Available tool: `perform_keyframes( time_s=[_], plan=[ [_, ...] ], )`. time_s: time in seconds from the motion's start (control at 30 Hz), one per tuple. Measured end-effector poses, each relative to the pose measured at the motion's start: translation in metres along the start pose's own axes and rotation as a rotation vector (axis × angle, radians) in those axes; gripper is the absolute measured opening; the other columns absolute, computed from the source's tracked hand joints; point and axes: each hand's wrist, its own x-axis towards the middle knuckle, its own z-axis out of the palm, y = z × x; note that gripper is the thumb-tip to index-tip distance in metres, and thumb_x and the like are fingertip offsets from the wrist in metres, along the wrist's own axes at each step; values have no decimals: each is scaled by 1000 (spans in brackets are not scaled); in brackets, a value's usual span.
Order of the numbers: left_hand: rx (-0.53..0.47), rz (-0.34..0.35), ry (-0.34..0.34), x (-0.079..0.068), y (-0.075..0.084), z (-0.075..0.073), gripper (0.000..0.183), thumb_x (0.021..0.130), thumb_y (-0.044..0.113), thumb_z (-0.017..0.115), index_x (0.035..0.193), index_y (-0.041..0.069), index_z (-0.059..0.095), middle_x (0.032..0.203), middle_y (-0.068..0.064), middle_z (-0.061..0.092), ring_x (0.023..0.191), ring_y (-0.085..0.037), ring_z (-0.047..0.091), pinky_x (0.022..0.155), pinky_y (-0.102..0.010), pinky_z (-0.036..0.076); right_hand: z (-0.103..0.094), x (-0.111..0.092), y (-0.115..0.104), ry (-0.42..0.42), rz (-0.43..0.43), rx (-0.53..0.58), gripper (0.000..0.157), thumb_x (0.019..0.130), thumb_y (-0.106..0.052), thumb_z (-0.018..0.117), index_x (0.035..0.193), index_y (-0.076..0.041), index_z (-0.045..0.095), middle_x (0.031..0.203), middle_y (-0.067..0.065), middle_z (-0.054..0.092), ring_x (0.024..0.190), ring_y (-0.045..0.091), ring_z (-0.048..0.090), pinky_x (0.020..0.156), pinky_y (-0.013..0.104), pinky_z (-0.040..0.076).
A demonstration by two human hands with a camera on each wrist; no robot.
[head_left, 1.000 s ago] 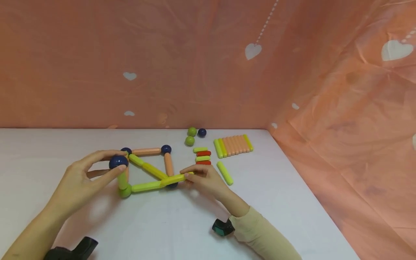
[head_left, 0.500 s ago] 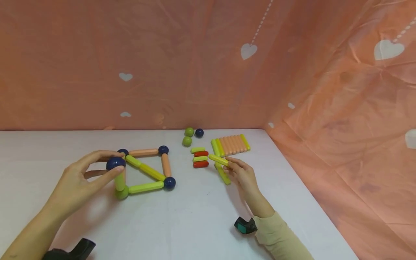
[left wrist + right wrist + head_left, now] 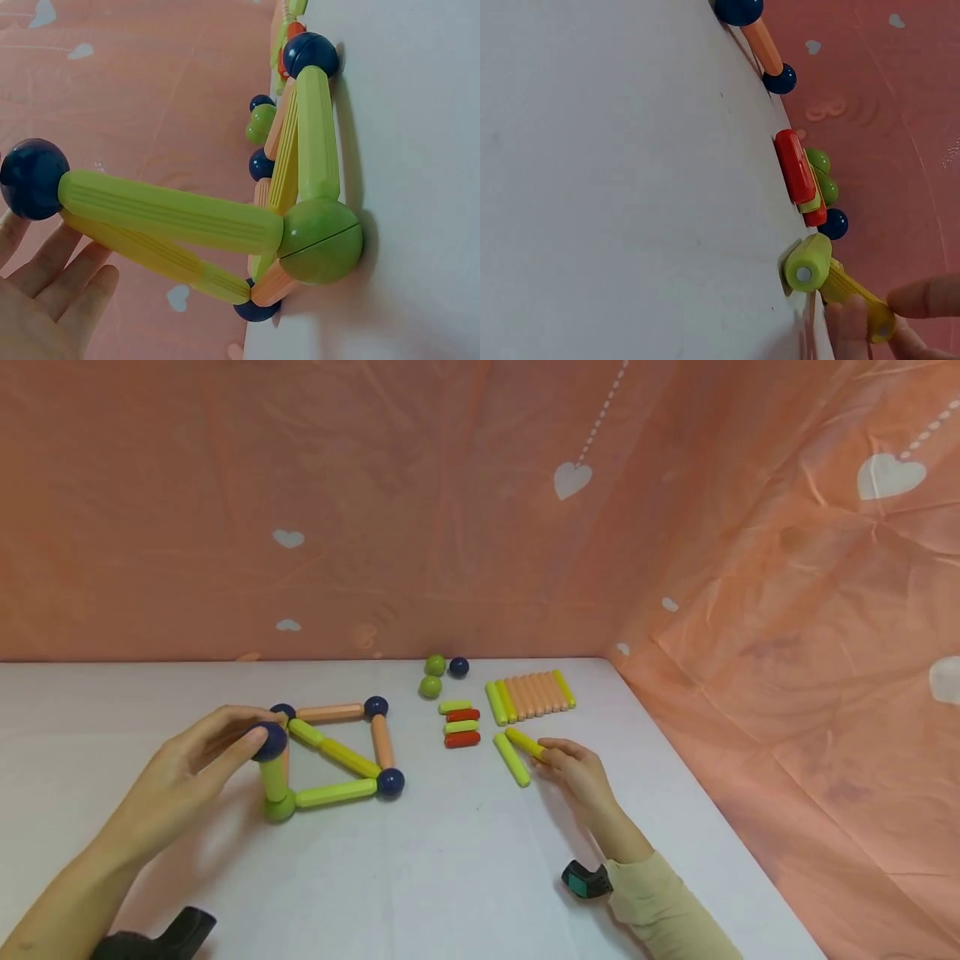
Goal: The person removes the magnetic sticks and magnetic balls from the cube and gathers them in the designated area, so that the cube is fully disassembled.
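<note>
My left hand (image 3: 176,777) pinches a navy ball (image 3: 274,742) between thumb and fingers. That ball tops an upright green magnetic stick (image 3: 172,211) rising from a green ball (image 3: 322,241) at the near left corner of a stick-and-ball frame. From the top ball, a yellow stick (image 3: 135,247) and a shorter green one slope down to the navy ball (image 3: 257,304) at the far left corner. My right hand (image 3: 583,778) holds a loose yellow stick (image 3: 523,742) by its near end, low over the table. Its far end is beside a green stick (image 3: 512,760) lying on the cloth.
Beyond the right hand, peach, yellow and green sticks (image 3: 531,696) lie side by side. Short red and green sticks (image 3: 462,739) are stacked in a column left of them. Two green balls (image 3: 431,687) and a navy ball (image 3: 459,667) stand near the backdrop (image 3: 450,527).
My right hand has carried the yellow stick away from the frame's near right ball, rightward to beside the loose green stick. My left hand has stayed at the top navy ball, tilting it slightly.
</note>
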Motion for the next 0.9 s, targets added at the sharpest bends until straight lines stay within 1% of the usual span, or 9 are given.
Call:
perform_keyframes(
  time_s=[0.03,0.23,0.4,0.57,0.6,0.7,0.8,0.83,0.9],
  plan=[
    [-6,22,3,1,0,0,23,100,19,51,122,15,58,117,18,60,109,15,50,84,-1,38,0,-1,0,-10,3,-23,34,95,-4,51,124,13,54,129,26,50,87,10,63,79,20,54],
    [-55,58,19,1,1,2,21,101,14,47,119,13,59,115,20,60,110,13,50,85,-2,37,-1,-3,-1,-107,-56,-230,34,95,-10,54,123,8,57,130,23,54,103,19,59,91,30,52],
    [-51,52,27,0,1,2,24,103,17,43,121,11,58,114,22,60,112,11,47,84,-4,35,8,-7,-10,-81,-137,-404,30,94,-13,56,118,2,63,120,18,63,104,20,57,87,27,47],
    [-60,37,-4,4,-2,1,27,104,22,39,122,13,58,119,17,59,116,10,43,87,-4,32,39,-10,-19,-132,-179,-363,26,94,-14,58,114,1,66,117,15,66,96,16,58,81,24,48],
    [-73,25,-14,5,-3,1,28,105,23,38,122,12,57,120,17,59,117,11,42,95,-9,33,47,-10,-20,-161,-180,-339,26,93,-14,59,114,1,66,115,16,66,93,16,59,80,24,49],
    [-120,-21,-48,7,-7,1,37,106,30,33,126,7,56,121,22,55,119,13,38,114,-37,27,69,-12,-20,-255,-184,-284,26,92,-13,61,113,1,66,116,15,66,91,17,62,83,26,52],
    [-154,-57,-69,8,-11,1,47,106,34,27,129,3,54,121,27,53,119,15,35,108,-66,18,92,-15,-18,-353,-194,-255,26,92,-12,61,114,1,65,116,17,65,91,20,65,82,28,53],
    [-148,-59,-69,8,-13,1,48,106,34,25,129,5,55,121,26,53,119,16,35,110,-63,19,99,-17,-18,-382,-193,-255,27,92,-13,62,115,1,64,117,16,65,92,20,65,82,28,54],
    [-128,-51,-64,7,-15,1,47,107,35,22,127,10,57,123,25,54,119,17,35,115,-44,25,113,-19,-18,-423,-195,-263,29,91,-14,63,117,-1,64,117,15,65,92,19,64,80,27,54]
  ],
)
